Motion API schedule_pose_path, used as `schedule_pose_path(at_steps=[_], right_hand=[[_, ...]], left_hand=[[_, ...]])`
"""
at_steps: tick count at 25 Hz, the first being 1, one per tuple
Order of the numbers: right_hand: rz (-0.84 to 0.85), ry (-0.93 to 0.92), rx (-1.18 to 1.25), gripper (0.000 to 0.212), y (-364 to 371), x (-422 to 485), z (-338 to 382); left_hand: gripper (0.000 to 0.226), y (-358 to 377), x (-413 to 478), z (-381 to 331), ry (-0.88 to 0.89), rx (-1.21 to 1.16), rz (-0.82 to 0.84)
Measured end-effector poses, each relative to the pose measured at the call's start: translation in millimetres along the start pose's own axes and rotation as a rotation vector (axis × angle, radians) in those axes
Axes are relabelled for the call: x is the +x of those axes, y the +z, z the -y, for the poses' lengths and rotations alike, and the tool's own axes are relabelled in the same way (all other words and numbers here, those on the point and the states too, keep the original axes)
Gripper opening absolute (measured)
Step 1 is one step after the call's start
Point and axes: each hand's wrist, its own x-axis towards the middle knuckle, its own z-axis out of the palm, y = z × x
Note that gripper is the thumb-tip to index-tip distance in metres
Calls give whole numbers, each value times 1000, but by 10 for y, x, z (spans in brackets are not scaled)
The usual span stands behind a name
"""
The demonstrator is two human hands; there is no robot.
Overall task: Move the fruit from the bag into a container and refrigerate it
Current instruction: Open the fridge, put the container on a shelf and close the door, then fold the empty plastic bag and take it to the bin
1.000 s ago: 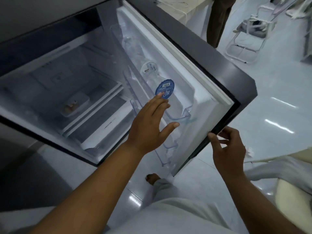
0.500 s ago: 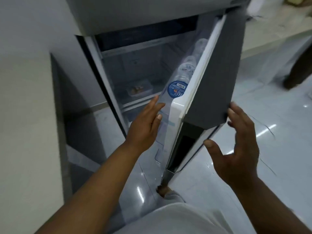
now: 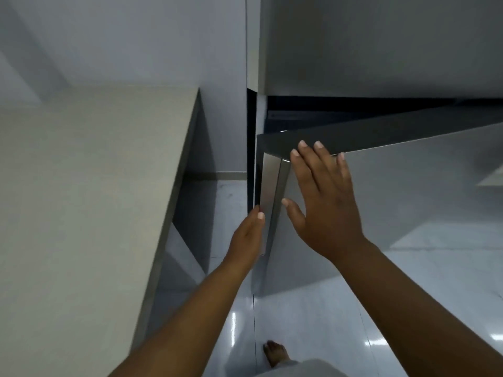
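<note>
Pressing right hand (image 3: 322,205) flat, fingers spread, on nearly shut fridge door (image 3: 408,197); left hand (image 3: 249,235) open-fingered against its edge, gripping nothing.

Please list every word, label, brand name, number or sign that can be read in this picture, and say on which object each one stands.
None can be read.
The fridge door, nearly shut, shows a plain grey front with no print.
The upper door, the counter and the wall are also bare.
The left hand and right hand hide no visible label.
</note>
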Motion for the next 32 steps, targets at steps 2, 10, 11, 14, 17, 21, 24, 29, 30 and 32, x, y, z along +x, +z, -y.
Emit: schedule_pose_path(at_steps=[2,10,11,14,17,21,24,29,30,32], right_hand=[[14,-42,-17,76,140,227,-57],[103,-124,-132,87,596,678,-341],[116,-130,-131,89,631,721,-373],[183,-135,-114,91,719,834,-464],[238,-145,-77,89,768,877,-518],[192,-128,112,78,732,855,-449],[189,-75,461,67,759,634,-235],[667,-39,933,60,927,-179,527],[760,-73,979,58,967,-339,745],[914,-141,1041,57,1004,-600,1150]], left_hand=[[79,39,155,-90,-21,24,19],[65,17,1005,-292,-26,-120,-20],[66,20,1085,-320,-31,-128,-23],[72,15,1287,-400,-58,-117,-22],[72,-17,1366,-462,-74,-122,-12],[69,-78,1202,-466,-55,-128,-79],[66,-183,806,-335,-28,-156,-219],[54,-446,-399,337,-93,-200,-474],[53,-511,-678,511,-135,-199,-541],[49,-636,-1185,795,-228,-215,-669]])
